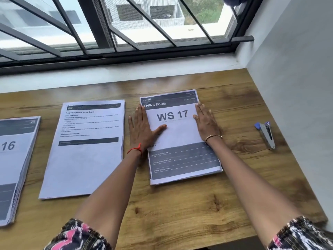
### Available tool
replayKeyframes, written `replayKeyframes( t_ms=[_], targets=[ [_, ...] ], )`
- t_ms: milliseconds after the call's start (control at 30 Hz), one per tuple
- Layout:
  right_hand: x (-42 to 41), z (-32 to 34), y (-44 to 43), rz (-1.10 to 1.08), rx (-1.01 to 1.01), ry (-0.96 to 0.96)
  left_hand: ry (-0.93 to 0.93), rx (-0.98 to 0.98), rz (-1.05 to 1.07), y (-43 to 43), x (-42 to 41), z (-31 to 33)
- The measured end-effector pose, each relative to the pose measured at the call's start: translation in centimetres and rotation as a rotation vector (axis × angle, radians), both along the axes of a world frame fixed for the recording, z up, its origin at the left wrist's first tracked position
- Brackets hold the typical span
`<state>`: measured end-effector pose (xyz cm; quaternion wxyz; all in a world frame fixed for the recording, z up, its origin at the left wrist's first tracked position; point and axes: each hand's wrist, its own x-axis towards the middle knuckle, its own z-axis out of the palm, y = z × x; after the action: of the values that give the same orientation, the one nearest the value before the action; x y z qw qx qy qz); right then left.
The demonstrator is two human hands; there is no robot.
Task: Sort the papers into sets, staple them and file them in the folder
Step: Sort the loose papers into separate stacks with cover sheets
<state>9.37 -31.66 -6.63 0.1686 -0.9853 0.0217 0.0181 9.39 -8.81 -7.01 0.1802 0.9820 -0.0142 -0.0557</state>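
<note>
Stapler (266,133) at right, printed stack (84,150) left

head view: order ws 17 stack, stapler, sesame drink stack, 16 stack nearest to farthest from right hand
1. WS 17 stack, under the right hand
2. stapler, to its right
3. sesame drink stack, left
4. 16 stack, far left

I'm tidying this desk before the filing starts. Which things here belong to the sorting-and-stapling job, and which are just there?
Part of the job:
WS 17 stack, with the left hand and right hand flat against its sides
Sesame Paste Drink stack
stack marked 16
stapler

Just there:
window bars
red wrist thread
bracelet

No folder is in view.
</note>
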Motion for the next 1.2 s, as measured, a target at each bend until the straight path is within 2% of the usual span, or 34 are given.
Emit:
replayKeyframes(
  t_ms=[300, 433, 533, 600, 700, 967, 1200],
  targets=[
    [0.1, 0.4, 0.1, -0.003, -0.056, 0.044, -0.017, 0.033, 0.035, -0.2, 0.2, -0.4],
    [-0.4, 1.8, 1.2, -0.057, -0.147, 0.007, 0.043, -0.056, 0.037, -0.1, 0.2, 0.9],
    [-1.8, 2.6, 4.0, -0.017, -0.07, -0.104, -0.169, 0.043, 0.031, -1.4, -1.5, 2.8],
    [-3.2, 2.6, 6.1, 0.06, -0.019, -0.099, -0.248, 0.006, 0.019, -3.1, -3.9, 3.6],
    [-5.2, 2.4, 7.7, 0.139, 0.019, -0.065, -0.187, -0.07, -0.004, -4.8, -7.7, 2.8],
    [-8.9, 0.0, 6.8, 0.203, -0.062, -0.001, -0.071, 0.052, 0.081, -4.6, -10.7, -0.1],
    [-9.1, -0.4, 2.7, 0.154, -0.13, 0.026, -0.042, 0.11, 0.107, -4.8, -10.9, -0.5]
  ],
)
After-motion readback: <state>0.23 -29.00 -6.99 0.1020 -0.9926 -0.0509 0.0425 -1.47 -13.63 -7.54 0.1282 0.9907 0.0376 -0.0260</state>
